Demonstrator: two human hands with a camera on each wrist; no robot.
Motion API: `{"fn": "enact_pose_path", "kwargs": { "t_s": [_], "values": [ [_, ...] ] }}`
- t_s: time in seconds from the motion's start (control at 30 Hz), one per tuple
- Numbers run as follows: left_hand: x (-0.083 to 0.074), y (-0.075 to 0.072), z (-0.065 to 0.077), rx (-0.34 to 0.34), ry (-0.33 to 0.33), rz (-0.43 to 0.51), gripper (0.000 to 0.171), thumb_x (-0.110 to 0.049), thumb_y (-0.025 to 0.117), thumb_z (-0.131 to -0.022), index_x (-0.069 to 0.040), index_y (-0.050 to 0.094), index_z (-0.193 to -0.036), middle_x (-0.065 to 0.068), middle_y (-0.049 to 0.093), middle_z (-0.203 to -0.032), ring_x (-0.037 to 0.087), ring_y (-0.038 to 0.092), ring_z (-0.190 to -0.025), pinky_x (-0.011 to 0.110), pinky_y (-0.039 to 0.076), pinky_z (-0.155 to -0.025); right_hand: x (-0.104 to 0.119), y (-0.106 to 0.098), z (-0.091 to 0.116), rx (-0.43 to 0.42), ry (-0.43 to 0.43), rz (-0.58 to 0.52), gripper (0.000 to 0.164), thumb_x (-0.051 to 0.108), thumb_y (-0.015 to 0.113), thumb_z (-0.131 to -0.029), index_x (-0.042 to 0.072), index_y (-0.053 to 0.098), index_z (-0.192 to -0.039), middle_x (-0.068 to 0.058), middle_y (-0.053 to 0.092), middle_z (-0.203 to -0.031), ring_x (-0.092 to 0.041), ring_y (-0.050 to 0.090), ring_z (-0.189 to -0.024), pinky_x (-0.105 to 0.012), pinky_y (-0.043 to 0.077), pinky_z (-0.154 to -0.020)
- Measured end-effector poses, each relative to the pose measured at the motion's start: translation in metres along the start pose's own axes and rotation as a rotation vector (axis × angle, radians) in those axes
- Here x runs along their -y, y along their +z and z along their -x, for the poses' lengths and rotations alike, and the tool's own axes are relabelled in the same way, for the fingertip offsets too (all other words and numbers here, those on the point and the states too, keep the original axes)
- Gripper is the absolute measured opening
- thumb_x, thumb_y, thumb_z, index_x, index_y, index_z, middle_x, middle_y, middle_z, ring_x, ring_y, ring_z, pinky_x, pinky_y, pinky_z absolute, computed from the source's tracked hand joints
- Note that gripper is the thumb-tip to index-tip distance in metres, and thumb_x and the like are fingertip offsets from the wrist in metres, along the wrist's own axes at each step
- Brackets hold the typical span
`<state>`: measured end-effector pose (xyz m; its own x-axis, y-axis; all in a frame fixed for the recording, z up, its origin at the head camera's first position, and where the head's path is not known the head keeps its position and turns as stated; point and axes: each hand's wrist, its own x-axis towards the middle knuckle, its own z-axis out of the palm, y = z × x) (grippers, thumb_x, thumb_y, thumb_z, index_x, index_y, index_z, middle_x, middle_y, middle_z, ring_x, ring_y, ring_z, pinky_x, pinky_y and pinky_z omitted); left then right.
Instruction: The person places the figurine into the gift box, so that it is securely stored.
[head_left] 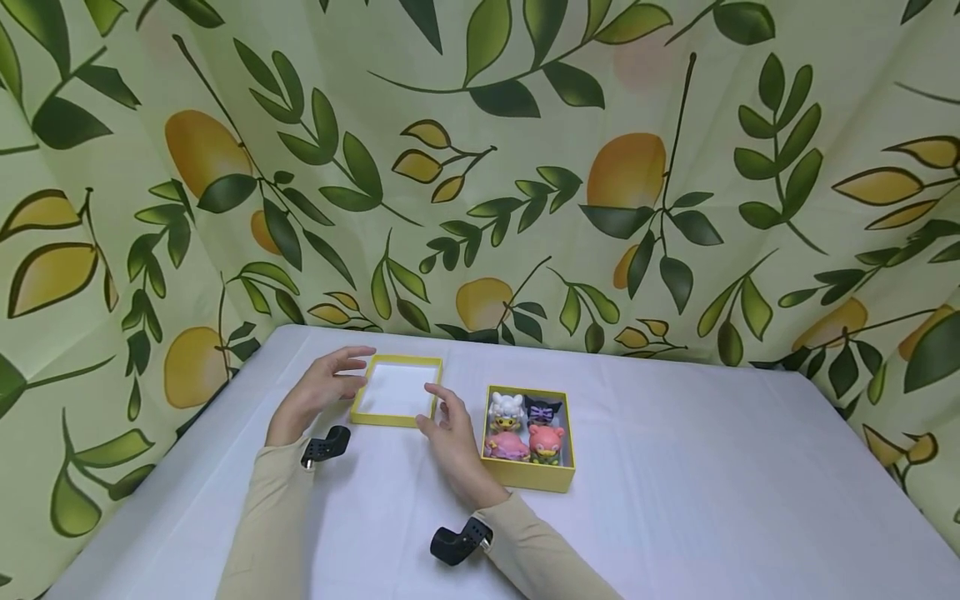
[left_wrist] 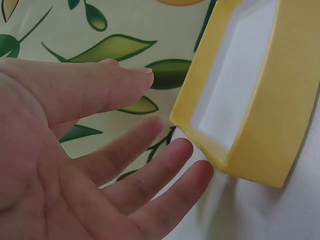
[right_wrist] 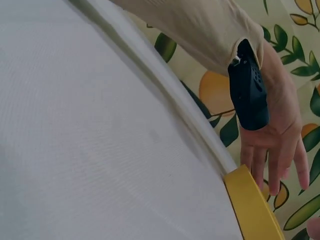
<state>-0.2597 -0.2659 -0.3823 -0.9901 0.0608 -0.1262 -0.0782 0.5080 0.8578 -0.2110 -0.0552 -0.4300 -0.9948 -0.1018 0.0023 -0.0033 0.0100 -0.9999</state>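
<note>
A shallow yellow box lid (head_left: 397, 387) with a white inside lies on the white-covered table, hollow side up. Left of it is my left hand (head_left: 322, 396), its fingers spread; the left wrist view shows those fingers (left_wrist: 172, 197) extended beside the lid's corner (left_wrist: 265, 145), holding nothing. My right hand (head_left: 456, 446) is at the lid's right side, index finger and thumb apart, overlapping the lid's edge in the head view. Only a fingertip (right_wrist: 314, 228) of it enters the right wrist view, where the left hand (right_wrist: 275, 135) shows beyond the lid (right_wrist: 252, 205).
Right of my right hand stands a yellow box (head_left: 531, 477) with small figures inside: a white one (head_left: 506, 407), a black one with a purple bow (head_left: 542, 412), a pink one (head_left: 507, 446) and a pink-and-green one (head_left: 546, 443). A fruit-patterned curtain (head_left: 525, 250) hangs behind the table.
</note>
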Motion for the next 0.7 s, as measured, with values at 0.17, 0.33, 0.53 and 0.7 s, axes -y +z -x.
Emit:
{"fn": "enact_pose_path", "kwargs": {
  "t_s": [0.17, 0.33, 0.53, 0.7],
  "values": [
    [0.0032, 0.0015, -0.0003, 0.022, -0.013, -0.007, 0.054, -0.007, 0.056, -0.098, -0.009, 0.040, -0.150, 0.030, 0.039, -0.150, 0.041, 0.050, -0.128, 0.035, 0.053, -0.092, -0.0037, -0.0010, -0.0016, 0.027, 0.013, -0.012, 0.046, 0.001, 0.057, -0.097, 0.013, 0.051, -0.141, -0.021, 0.030, -0.157, -0.042, 0.031, -0.146, -0.050, 0.033, -0.120],
    [0.0058, 0.0036, -0.0017, 0.035, -0.032, -0.006, 0.058, -0.007, 0.057, -0.097, -0.007, 0.036, -0.151, 0.033, 0.039, -0.149, 0.041, 0.052, -0.125, 0.033, 0.051, -0.088, -0.0057, -0.0013, -0.0027, 0.046, 0.017, -0.001, 0.053, 0.000, 0.053, -0.097, 0.012, 0.043, -0.148, -0.022, 0.032, -0.158, -0.041, 0.035, -0.144, -0.048, 0.040, -0.116],
    [0.0061, 0.0045, -0.0035, 0.043, -0.097, -0.007, 0.060, -0.012, 0.060, -0.098, -0.006, 0.034, -0.152, 0.033, 0.041, -0.147, 0.037, 0.054, -0.120, 0.033, 0.050, -0.088, -0.0077, -0.0004, -0.0033, 0.070, 0.011, -0.034, 0.060, -0.004, 0.049, -0.097, -0.001, 0.029, -0.153, -0.026, 0.038, -0.153, -0.040, 0.038, -0.143, -0.049, 0.038, -0.117],
    [0.0050, 0.0052, -0.0042, 0.035, -0.117, -0.005, 0.059, -0.013, 0.059, -0.099, -0.005, 0.033, -0.152, 0.033, 0.041, -0.147, 0.039, 0.053, -0.121, 0.037, 0.050, -0.089, -0.0069, 0.0018, -0.0034, 0.065, 0.038, -0.039, 0.062, -0.002, 0.050, -0.096, -0.009, 0.023, -0.152, -0.030, 0.038, -0.150, -0.042, 0.038, -0.141, -0.049, 0.038, -0.117]
  ]
}}
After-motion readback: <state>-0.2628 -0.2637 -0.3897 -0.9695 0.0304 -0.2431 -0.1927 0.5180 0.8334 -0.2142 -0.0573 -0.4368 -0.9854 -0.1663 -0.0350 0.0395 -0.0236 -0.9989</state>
